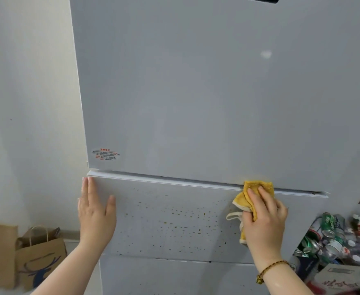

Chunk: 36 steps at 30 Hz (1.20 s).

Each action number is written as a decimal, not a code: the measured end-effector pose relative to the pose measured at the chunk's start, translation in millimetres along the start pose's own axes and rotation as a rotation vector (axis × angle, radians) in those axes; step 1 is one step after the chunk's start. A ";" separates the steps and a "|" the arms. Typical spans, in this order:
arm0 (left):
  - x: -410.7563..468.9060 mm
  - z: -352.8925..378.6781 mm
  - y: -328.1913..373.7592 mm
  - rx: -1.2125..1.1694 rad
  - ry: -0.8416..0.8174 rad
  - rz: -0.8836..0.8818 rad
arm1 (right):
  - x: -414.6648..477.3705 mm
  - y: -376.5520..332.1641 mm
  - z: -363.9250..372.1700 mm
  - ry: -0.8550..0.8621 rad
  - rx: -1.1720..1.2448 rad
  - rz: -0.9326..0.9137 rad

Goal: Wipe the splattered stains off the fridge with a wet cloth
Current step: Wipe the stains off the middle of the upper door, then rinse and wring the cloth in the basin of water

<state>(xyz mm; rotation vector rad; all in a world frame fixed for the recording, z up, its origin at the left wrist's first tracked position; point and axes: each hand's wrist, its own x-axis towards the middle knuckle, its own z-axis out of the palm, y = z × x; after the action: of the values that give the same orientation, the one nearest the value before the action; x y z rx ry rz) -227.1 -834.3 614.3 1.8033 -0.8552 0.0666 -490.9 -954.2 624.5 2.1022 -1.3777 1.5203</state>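
Observation:
A grey fridge (pixel 196 92) fills the view. Its middle drawer panel (pixel 174 241) carries many small brown-yellow splatter stains (pixel 174 218) across its centre. My right hand (pixel 264 220) presses a folded yellow cloth (pixel 258 186) with a white edge against the panel's upper right, at the seam under the top door. My left hand (pixel 96 216) lies flat with fingers apart on the panel's left edge, holding nothing.
Two brown paper bags (pixel 38 256) stand on the floor at the lower left by the white wall. At the lower right a pile of crushed cans and plastic bottles (pixel 341 237) sits beside the fridge. A small label sticker (pixel 105 154) is on the top door.

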 end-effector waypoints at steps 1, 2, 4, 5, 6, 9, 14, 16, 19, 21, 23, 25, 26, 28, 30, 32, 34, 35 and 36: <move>4.6 1.5 0.6 -0.037 -0.014 -0.016 | -1.0 -1.5 1.1 -0.009 0.001 -0.008; 7.7 2.2 0.8 -0.064 -0.020 -0.031 | -2.1 -3.3 2.9 -0.017 0.001 -0.015; 8.4 2.6 0.2 -0.098 -0.015 -0.042 | -4.2 -5.0 4.7 -0.029 -0.003 -0.020; 7.1 1.9 0.3 -0.103 -0.019 -0.043 | -4.6 -6.6 4.3 -0.027 -0.007 -0.016; 6.7 0.8 -0.4 -0.108 -0.026 -0.036 | -4.5 -8.7 4.6 -0.019 -0.011 -0.013; 7.3 -4.2 -1.9 -0.125 -0.058 -0.028 | -6.4 -16.7 4.5 -0.031 0.017 0.006; 3.7 -15.5 0.7 -0.051 -0.051 0.000 | -6.1 -44.3 -3.3 -0.261 0.322 0.102; -1.3 -23.8 5.7 -0.055 -0.037 0.062 | -4.9 -60.8 -8.8 -0.376 0.513 0.168; -13.2 -40.7 19.3 -0.155 -0.192 0.088 | -3.3 -92.9 -10.9 -0.532 0.802 0.288; -21.8 -48.5 29.6 -0.175 -0.379 0.056 | -5.2 -113.6 -8.1 -0.619 0.951 0.351; -26.3 -52.6 29.0 -0.194 -0.387 -0.005 | -9.3 -133.5 -2.8 -0.724 1.072 0.407; -29.3 -60.9 23.4 -0.313 -0.340 -0.150 | -13.9 -152.8 0.2 -0.874 1.184 0.484; -31.9 -67.3 15.3 -0.384 -0.341 -0.245 | -17.7 -161.9 2.8 -0.962 1.237 0.506; -40.1 -80.8 2.5 -0.441 -0.376 -0.379 | -27.7 -177.9 6.5 -1.139 1.322 0.551; -55.1 -94.4 -8.6 -0.489 -0.372 -0.482 | -39.4 -191.3 9.7 -1.294 1.389 0.582; -71.2 -108.5 -15.2 -0.579 -0.303 -0.560 | -50.2 -202.3 13.6 -1.458 1.449 0.610; -85.9 -124.0 -19.0 -0.600 -0.256 -0.602 | -58.9 -210.7 17.4 -1.606 1.472 0.600; -94.7 -133.1 -22.4 -0.597 -0.225 -0.615 | -63.1 -217.0 18.1 -1.686 1.466 0.591; -102.4 -141.6 -23.8 -0.595 -0.207 -0.631 | -67.6 -221.6 19.1 -1.754 1.466 0.593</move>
<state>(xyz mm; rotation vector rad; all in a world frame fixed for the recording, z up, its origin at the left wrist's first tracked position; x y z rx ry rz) -239.8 -658.5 609.3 1.4414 -0.3489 -0.7172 -310.5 -807.8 634.3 4.9295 -1.0039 -0.0163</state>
